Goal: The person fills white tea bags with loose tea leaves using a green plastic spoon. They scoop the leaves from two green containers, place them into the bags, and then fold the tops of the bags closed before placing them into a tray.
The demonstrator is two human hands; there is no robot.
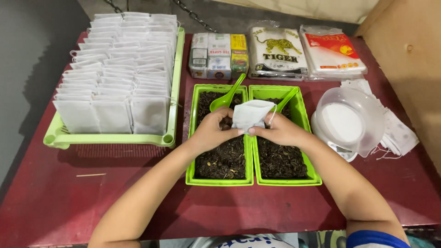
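Both hands, left hand (212, 131) and right hand (281, 131), are pinched shut on a small white filter bag (250, 115) right over the two green trays (250, 181) of dark loose tea, with filled bags racked at 10 o'clock.

A dark red counter (92, 202) fills most of the view, its surface worn and scuffed in places. To the left lies a grey floor (27, 69), darker in shadow near the counter's edge. Beyond the far edge runs a rough grey strip of concrete, with a metal chain (195, 17) lying across it. On the right stands a pale wooden panel (409, 50) with a round knot, close beside the counter. The light is soft and even, casting faint shadows.
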